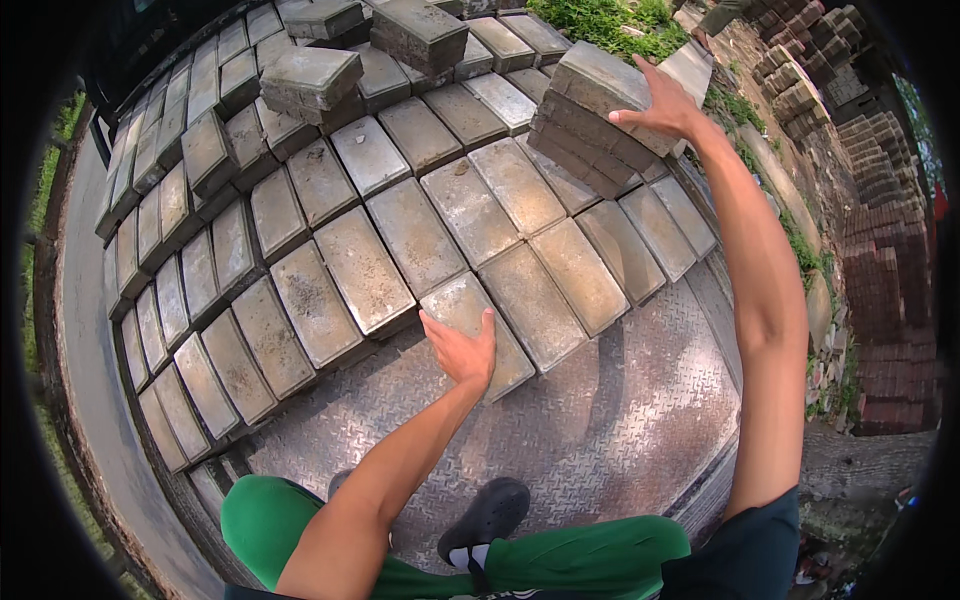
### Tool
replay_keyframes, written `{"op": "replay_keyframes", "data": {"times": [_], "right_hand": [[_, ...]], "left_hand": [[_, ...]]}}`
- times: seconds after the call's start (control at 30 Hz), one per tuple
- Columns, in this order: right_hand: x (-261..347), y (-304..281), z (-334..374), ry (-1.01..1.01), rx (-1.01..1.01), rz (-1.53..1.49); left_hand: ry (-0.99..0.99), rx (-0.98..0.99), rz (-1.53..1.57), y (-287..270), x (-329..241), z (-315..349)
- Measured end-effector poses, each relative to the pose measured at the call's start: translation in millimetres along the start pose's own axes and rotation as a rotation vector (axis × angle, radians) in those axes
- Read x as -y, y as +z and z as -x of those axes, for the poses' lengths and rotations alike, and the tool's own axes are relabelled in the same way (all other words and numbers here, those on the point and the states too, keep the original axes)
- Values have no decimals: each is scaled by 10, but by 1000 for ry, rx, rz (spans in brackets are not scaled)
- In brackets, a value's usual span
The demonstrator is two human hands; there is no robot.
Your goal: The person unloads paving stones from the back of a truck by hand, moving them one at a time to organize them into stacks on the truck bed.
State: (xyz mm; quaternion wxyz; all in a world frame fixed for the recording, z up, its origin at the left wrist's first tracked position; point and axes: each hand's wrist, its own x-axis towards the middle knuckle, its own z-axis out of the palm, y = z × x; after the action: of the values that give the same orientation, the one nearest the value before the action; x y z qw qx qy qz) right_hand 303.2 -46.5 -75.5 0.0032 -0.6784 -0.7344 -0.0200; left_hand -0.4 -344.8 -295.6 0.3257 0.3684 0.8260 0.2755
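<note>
My left hand (462, 350) is over a grey concrete paving block (458, 303) at the near edge of the layer. Its thumb stands apart from its fingers; whether the palm presses on the block I cannot tell. My right arm reaches far forward to a small stack of pavers (580, 120) at the right. There my right hand (665, 105) is spread at the top block's right end, thumb and forefinger wide apart, the other fingers partly hidden. Around both hands, rows of pavers (415, 230) lie side by side, stepping up toward the left.
Below me is a worn metal tread-plate bed (560, 400), where my dark shoe (484, 520) stands. Loose blocks (312, 78) sit higher at the back. Beyond the right edge are stacks of reddish pavers (885, 270) and grass (615, 25). Someone's foot (703, 40) shows at the far right.
</note>
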Motion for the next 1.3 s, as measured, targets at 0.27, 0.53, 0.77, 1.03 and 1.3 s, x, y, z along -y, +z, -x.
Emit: {"op": "replay_keyframes", "data": {"times": [0.27, 0.53, 0.77, 1.03, 1.3], "right_hand": [[-66, 123, -377, -168, 191, -222], [266, 25, 242, 104, 49, -177], [942, 43, 2009, 189, 117, -146], [2062, 215, 4102, 144, 512, -163], [3062, 628, 4965, 173, 909, -197]], "left_hand": [[-23, 14, -10, -20, 61, -34], [13, 22, 49, 38, -1, -28], [20, 60, 132, 13, 98, 13], [333, 214, 345, -525, 1172, -343], [-37, 391, 175, -1131, 2431, -382]]}}
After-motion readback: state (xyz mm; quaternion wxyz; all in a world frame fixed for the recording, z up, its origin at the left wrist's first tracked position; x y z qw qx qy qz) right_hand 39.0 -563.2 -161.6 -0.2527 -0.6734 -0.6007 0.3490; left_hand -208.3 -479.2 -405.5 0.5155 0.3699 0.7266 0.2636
